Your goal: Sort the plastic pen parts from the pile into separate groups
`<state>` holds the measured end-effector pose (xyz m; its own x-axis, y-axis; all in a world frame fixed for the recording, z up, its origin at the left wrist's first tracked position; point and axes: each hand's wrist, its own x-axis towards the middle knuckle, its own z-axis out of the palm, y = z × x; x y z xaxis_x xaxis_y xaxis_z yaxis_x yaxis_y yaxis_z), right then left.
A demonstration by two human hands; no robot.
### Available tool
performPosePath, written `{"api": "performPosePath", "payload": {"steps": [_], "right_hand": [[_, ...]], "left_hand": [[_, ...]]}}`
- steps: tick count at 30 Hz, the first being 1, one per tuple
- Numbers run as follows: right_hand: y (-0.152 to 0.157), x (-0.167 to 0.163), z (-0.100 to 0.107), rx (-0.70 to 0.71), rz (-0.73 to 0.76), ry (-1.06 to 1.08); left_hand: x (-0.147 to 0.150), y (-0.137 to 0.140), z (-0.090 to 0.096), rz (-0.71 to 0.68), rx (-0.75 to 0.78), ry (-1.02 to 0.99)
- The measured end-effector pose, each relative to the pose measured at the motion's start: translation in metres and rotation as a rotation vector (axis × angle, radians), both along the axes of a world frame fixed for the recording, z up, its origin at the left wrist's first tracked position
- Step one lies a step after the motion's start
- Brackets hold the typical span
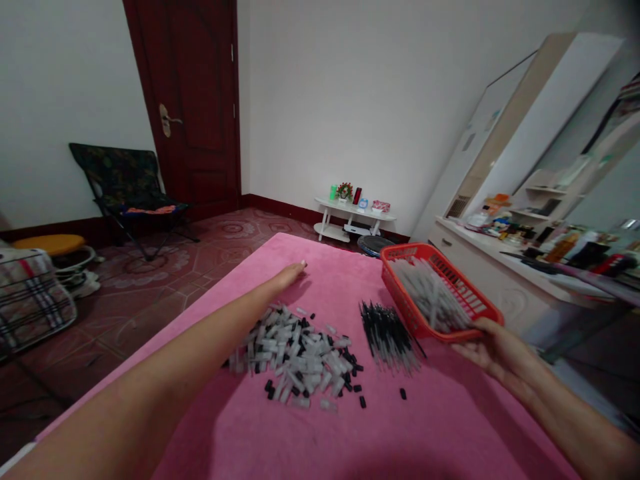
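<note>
Right hand (495,350) grips the near rim of the red basket (440,290), fingers closed on it; the basket sits tilted at the right edge of the pink cloth (310,427) and holds pale tubes. Left hand (290,272) lies flat and open on the cloth, holding nothing, beyond the heap of clear and black caps (300,357). Black refills (387,333) lie just beside the basket.

caps pile (300,357) left | refills (387,333) middle | basket (470,297) right, on table (325,440)

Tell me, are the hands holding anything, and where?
The right hand grips the red basket by its near rim. The left hand holds nothing.
</note>
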<state>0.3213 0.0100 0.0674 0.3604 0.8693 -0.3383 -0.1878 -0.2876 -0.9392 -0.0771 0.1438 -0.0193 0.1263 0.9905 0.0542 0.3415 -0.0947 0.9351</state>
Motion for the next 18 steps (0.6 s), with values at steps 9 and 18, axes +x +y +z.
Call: {"api": "performPosePath", "payload": {"steps": [9,18], "right_hand": [[0.115,-0.126,-0.027,0.119,0.33,-0.138],[0.174,-0.158,-0.045,0.255,0.495,-0.57]], "left_hand": [[-0.014,0.02,-0.016,0.164,-0.28,-0.707],[-0.002,0.048,-0.032,0.193,-0.015,-0.89]]}}
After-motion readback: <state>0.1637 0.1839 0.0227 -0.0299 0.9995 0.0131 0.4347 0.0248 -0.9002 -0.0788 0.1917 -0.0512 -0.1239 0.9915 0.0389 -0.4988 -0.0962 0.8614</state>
